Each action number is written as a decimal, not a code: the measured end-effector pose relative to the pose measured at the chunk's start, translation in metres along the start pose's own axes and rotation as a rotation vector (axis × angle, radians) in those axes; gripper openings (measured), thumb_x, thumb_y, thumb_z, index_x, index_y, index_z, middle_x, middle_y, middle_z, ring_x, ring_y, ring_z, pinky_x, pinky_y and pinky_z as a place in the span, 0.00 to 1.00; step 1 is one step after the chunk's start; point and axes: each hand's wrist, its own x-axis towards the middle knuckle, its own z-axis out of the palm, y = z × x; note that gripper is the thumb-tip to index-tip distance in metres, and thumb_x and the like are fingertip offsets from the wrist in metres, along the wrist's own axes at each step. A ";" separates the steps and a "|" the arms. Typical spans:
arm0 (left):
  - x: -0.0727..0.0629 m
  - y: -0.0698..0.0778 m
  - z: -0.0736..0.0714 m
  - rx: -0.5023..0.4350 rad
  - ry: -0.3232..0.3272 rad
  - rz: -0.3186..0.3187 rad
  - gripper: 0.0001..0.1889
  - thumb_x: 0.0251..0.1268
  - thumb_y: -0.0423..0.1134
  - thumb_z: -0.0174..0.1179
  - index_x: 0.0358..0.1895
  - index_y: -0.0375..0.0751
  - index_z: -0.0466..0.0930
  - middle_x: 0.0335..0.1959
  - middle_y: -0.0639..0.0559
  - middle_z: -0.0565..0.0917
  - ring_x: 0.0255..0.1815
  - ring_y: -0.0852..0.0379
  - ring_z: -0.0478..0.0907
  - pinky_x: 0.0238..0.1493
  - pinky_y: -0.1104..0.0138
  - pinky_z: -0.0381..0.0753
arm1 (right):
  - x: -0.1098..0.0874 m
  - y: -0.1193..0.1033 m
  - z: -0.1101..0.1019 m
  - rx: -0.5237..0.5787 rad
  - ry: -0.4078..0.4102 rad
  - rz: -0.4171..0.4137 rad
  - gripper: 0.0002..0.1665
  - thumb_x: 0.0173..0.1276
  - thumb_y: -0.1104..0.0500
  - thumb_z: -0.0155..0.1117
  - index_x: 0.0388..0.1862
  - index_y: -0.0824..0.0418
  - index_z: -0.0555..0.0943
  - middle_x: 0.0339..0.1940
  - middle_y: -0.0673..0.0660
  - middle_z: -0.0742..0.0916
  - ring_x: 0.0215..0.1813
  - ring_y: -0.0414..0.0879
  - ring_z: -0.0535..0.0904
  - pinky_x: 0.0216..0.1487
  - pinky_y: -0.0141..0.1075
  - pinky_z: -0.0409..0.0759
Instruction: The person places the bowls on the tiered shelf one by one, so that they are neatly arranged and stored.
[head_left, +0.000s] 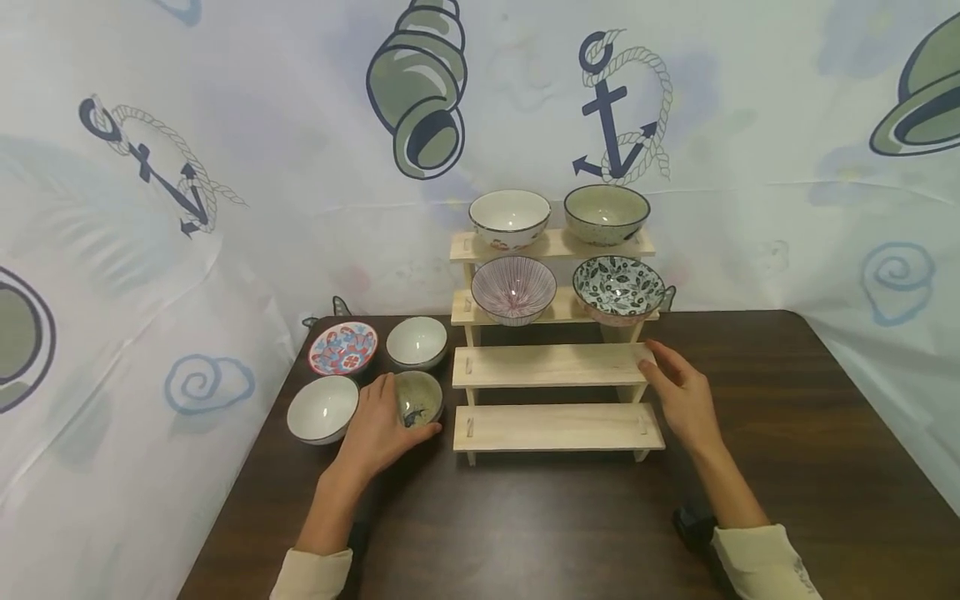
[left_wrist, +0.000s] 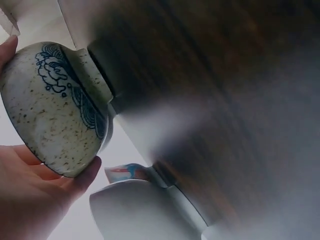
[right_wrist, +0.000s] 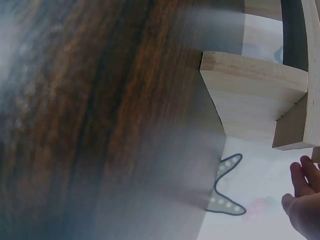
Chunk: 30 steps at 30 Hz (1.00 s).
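Note:
My left hand [head_left: 381, 427] holds a small speckled greenish bowl [head_left: 418, 397] at the left of the wooden stand, thumb and fingers on opposite sides of it. The left wrist view shows blue wave patterns on the outside of this bowl [left_wrist: 55, 110]. My right hand [head_left: 681, 398] is at the right end of the stand's second shelf from the bottom [head_left: 551, 365], its fingers loosely extended. Part of that hand [right_wrist: 306, 200] appears at the edge of the right wrist view, close to the wood; whether it touches is unclear.
Near the left hand stand a white bowl [head_left: 322, 408], a red-and-blue patterned bowl [head_left: 342, 348] and another white bowl [head_left: 417, 342]. On the upper shelves sit a white bowl [head_left: 510, 217], a green bowl [head_left: 607, 215], a striped bowl [head_left: 513, 290] and a leaf-patterned bowl [head_left: 618, 288].

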 end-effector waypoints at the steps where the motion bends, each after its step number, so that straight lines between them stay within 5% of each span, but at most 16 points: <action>1: 0.000 0.000 -0.001 -0.003 -0.001 0.000 0.62 0.48 0.65 0.75 0.76 0.23 0.58 0.73 0.27 0.66 0.74 0.30 0.63 0.72 0.40 0.70 | 0.000 0.000 0.000 0.002 0.001 0.001 0.37 0.79 0.40 0.58 0.78 0.56 0.70 0.79 0.57 0.73 0.81 0.56 0.66 0.77 0.56 0.67; 5: 0.000 -0.001 -0.007 -0.048 0.003 -0.012 0.62 0.48 0.65 0.75 0.76 0.23 0.58 0.74 0.27 0.65 0.75 0.31 0.62 0.72 0.40 0.70 | -0.002 0.000 -0.001 0.014 0.004 0.009 0.37 0.79 0.40 0.58 0.79 0.55 0.70 0.80 0.55 0.73 0.81 0.53 0.66 0.76 0.36 0.71; 10: -0.002 -0.004 -0.017 -0.104 0.011 -0.056 0.62 0.49 0.66 0.75 0.78 0.26 0.57 0.76 0.29 0.63 0.77 0.32 0.61 0.72 0.39 0.70 | -0.003 0.001 -0.001 0.087 -0.007 0.024 0.39 0.79 0.42 0.59 0.82 0.56 0.64 0.79 0.58 0.73 0.80 0.55 0.68 0.61 0.14 0.69; 17: -0.004 -0.009 -0.027 -0.111 0.065 -0.051 0.60 0.47 0.64 0.76 0.77 0.27 0.60 0.75 0.31 0.65 0.75 0.34 0.63 0.71 0.39 0.71 | -0.001 0.002 -0.004 0.114 -0.024 0.059 0.48 0.79 0.41 0.59 0.86 0.56 0.51 0.80 0.59 0.71 0.80 0.55 0.68 0.60 0.12 0.68; 26: -0.011 -0.002 -0.034 -0.131 0.059 -0.060 0.62 0.46 0.65 0.77 0.79 0.30 0.58 0.78 0.34 0.62 0.77 0.36 0.59 0.73 0.39 0.69 | 0.001 0.000 0.001 0.163 -0.001 0.071 0.46 0.78 0.43 0.61 0.84 0.60 0.56 0.78 0.60 0.73 0.72 0.34 0.74 0.61 0.13 0.70; 30: -0.014 0.005 -0.041 -0.122 0.063 -0.035 0.62 0.47 0.65 0.76 0.79 0.30 0.58 0.79 0.35 0.61 0.77 0.36 0.60 0.72 0.39 0.69 | 0.000 -0.002 0.002 0.174 -0.002 0.074 0.46 0.78 0.43 0.61 0.84 0.60 0.56 0.78 0.61 0.73 0.73 0.35 0.74 0.62 0.14 0.70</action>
